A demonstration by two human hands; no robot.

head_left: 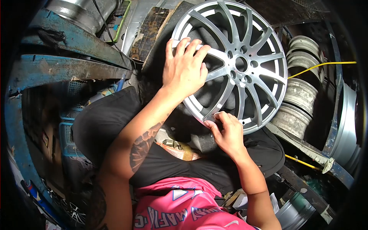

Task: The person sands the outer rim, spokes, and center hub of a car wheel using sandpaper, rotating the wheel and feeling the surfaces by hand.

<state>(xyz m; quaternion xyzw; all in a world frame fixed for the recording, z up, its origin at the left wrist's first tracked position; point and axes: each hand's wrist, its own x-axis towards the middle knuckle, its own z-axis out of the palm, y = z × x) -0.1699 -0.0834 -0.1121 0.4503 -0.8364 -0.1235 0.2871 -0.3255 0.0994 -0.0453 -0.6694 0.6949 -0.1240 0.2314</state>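
Observation:
A silver multi-spoke wheel rim lies face up on a dark padded surface in front of my knees. My left hand rests over the rim's left edge, its fingers spread across a spoke and the outer lip. At the lower edge, my right hand has its thumb and forefinger pinched together at the lip, near the foot of a spoke. Whatever may be between those fingertips is too small to make out.
Several worn rims are stacked at the right, beside a yellow cable. Blue metal beams stand at the left, with a blue basket below. A green-edged tray lies at the top left.

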